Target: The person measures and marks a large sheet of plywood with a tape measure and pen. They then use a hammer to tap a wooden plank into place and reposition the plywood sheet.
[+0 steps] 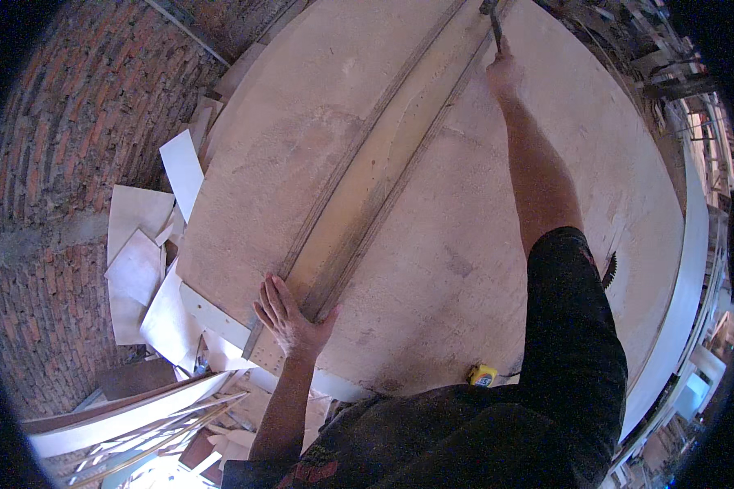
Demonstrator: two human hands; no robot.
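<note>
Head view: dark shirt nearest. Strip runs across the board. Right hand grips a hammer at its far end; left hand spreads at its near end, gripping nothing. Best: palm steady, hammer face square.

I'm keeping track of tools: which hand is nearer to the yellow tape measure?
Left. The left hand lies spread at the wooden strip's lower end, left of the tape measure; the right hand, gripping a hammer, is far beyond it, near the picture's top edge.
</note>
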